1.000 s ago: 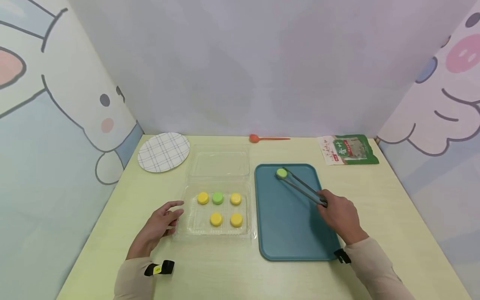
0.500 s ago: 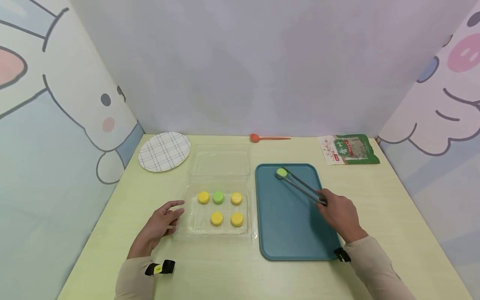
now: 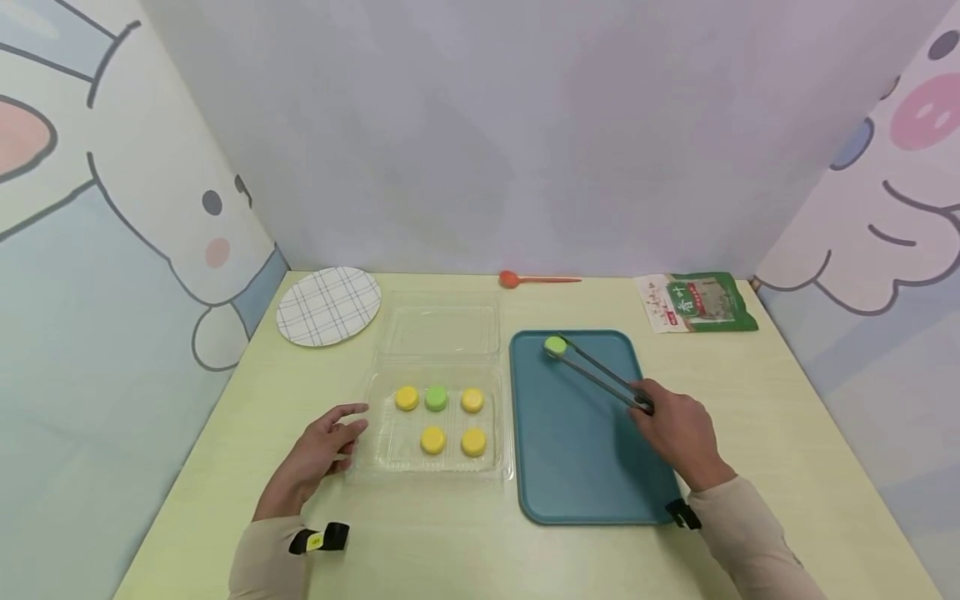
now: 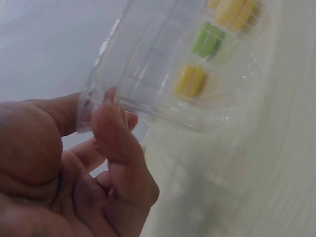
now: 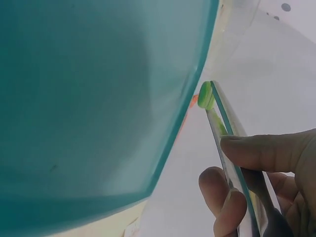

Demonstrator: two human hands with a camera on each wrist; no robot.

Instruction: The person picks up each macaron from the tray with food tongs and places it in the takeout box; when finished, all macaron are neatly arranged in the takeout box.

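My right hand grips metal tongs above the blue tray. Between the tong tips is a green macaron, also seen in the right wrist view. Left of the tray lies an opened clear plastic box with its lid folded back. Another green macaron and several yellow macarons sit in its base. My left hand pinches the box's left rim between thumb and fingers, as the left wrist view shows.
A checked white plate lies at the back left of the table. An orange spoon rests along the back edge. At the back right is a green and white food packet. Walls enclose the back and both sides.
The tongs and the green macaron in them have shifted slightly left over the tray. My left hand stays at the box's rim.
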